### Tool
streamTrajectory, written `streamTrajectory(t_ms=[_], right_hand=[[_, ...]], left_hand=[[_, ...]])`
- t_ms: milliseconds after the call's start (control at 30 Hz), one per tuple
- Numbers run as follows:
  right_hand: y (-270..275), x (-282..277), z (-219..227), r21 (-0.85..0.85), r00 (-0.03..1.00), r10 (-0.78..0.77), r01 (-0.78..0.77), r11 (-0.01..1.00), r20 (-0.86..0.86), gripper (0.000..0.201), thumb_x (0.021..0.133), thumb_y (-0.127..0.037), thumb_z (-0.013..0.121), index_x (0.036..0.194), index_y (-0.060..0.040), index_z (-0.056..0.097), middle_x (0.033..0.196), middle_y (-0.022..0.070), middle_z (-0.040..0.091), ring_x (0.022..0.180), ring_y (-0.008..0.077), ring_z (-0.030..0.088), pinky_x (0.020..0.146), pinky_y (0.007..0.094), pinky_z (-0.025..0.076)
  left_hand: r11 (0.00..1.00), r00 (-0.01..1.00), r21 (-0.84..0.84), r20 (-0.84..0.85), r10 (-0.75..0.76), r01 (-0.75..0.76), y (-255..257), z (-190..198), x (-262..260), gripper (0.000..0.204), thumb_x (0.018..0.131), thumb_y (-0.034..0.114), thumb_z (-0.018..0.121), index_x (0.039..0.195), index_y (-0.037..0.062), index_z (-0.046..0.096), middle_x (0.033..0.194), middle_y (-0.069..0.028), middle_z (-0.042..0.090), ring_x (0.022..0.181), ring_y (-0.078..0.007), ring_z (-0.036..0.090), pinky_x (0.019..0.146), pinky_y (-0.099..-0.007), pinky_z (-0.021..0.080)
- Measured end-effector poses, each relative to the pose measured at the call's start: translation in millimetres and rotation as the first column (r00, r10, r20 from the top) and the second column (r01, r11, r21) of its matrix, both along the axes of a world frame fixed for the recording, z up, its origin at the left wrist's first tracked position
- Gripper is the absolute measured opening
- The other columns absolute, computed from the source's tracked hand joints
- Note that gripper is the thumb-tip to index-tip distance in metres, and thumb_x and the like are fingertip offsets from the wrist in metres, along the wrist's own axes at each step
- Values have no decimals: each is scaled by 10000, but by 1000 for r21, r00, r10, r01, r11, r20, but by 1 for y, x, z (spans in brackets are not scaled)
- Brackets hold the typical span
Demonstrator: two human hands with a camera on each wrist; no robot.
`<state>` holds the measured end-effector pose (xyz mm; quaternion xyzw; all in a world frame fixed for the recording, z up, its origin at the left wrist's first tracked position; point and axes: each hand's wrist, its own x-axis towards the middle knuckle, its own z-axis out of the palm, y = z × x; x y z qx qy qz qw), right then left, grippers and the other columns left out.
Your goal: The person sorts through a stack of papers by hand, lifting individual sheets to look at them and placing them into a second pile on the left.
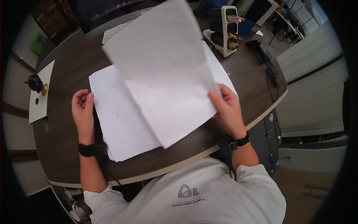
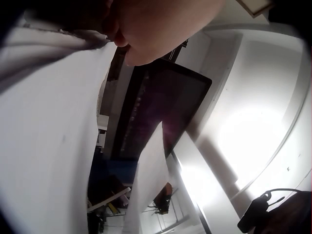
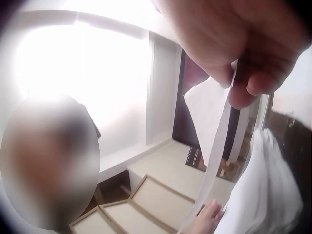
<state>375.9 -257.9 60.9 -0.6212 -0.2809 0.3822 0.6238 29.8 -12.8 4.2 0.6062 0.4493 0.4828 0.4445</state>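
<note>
My right hand (image 1: 228,112) pinches a white sheet of paper (image 1: 164,71) by its right edge, thumb on top. The sheet is lifted and tilted over a stack of white paper (image 1: 123,123) on the desk. Seen from the right wrist, the right hand's fingers (image 3: 239,95) hold the thin edge of the raised sheet (image 3: 212,141). My left hand (image 1: 82,108) is beside the stack's left edge, fingers loosely curled, thumb close to the paper. In the left wrist view the left hand (image 2: 161,29) appears over the edge of the stack (image 2: 48,131).
On the dark wooden desk (image 1: 67,145), a keyboard (image 1: 115,31) and monitor (image 1: 100,15) stand behind the paper. A white holder with pens (image 1: 227,33) is at the back right, near a black corded scanner (image 1: 259,50). A small black figure (image 1: 35,83) sits at the left.
</note>
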Motion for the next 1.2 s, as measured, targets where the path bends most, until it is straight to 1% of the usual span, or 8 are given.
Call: streamTrajectory(t_ms=[133, 300, 533, 1033, 1100, 1133, 1167, 1200], right_hand=[[-26, 60, -3, 54, 990, -142, 140, 989, 26, 267, 1043, -223, 632, 1229, -30, 637, 876, -27, 680, 641, 14, 582, 516, 181, 427], [-35, 85, 1, -57, 974, -206, 212, 976, 92, 278, 1042, -238, 633, 1230, -33, 642, 888, -34, 686, 662, 9, 585, 546, 184, 441], [-29, 95, -9, -180, 981, -108, 136, 974, 159, 284, 1031, -251, 645, 1215, -35, 661, 882, -47, 682, 695, 4, 588, 568, 169, 438], [-28, 98, -19, -238, 967, -72, 131, 962, 245, 307, 1020, -260, 670, 1189, -3, 670, 909, -26, 682, 752, 42, 610, 636, 215, 486], [-27, 99, -25, -192, 881, -67, 175, 966, 468, 334, 999, -260, 693, 1205, 1, 661, 901, 13, 680, 786, 86, 631, 685, 262, 503], [-29, 95, -23, -194, 883, -68, 176, 965, 465, 334, 999, -260, 693, 1205, 1, 661, 901, 13, 680, 786, 86, 631, 685, 262, 503], [-32, 88, -17, -191, 623, -46, 308, 932, 781, 343, 985, -260, 705, 1214, -8, 661, 894, 37, 672, 791, 105, 632, 704, 274, 501], [-33, 81, -11, -132, 262, 18, 424, 896, 965, 354, 971, -259, 717, 1223, -17, 661, 887, 62, 663, 795, 123, 632, 723, 285, 500]], left_hand=[[998, 979, -54, -203, 5, -16, -1, 0, 4, 298, 954, 141, 738, 1166, -17, 600, 872, 32, 563, 771, -34, 493, 681, -190, 434], [999, 978, -43, -208, -33, 25, 0, -2, 2, 249, 949, 148, 745, 1083, -8, 604, 826, 48, 538, 730, -34, 471, 657, -194, 423], [999, 979, -15, -201, -43, 40, 4, -7, -2, 176, 971, 146, 726, 943, 15, 612, 820, 65, 520, 726, -23, 445, 640, -194, 389], [998, 984, -36, -169, -62, 57, 2, -5, 0, 168, 986, 145, 710, 933, 23, 606, 825, 73, 517, 733, -21, 442, 654, -190, 390], [997, 985, -31, -161, -68, 64, 5, -9, -4, 167, 998, 155, 700, 951, 23, 611, 851, 61, 548, 752, -22, 471, 672, -188, 401], [997, 985, -27, -155, -76, 73, 5, -10, -5, 167, 1011, 166, 691, 969, 23, 616, 878, 48, 579, 772, -23, 500, 690, -187, 412], [997, 984, -27, -157, -78, 75, 5, -9, -5, 167, 1011, 166, 691, 969, 23, 616, 878, 48, 579, 772, -23, 500, 690, -187, 412], [997, 988, -3, -130, -82, 83, 3, -6, -5, 156, 1016, 162, 683, 992, 23, 616, 893, 43, 592, 784, -25, 510, 707, -190, 421]])
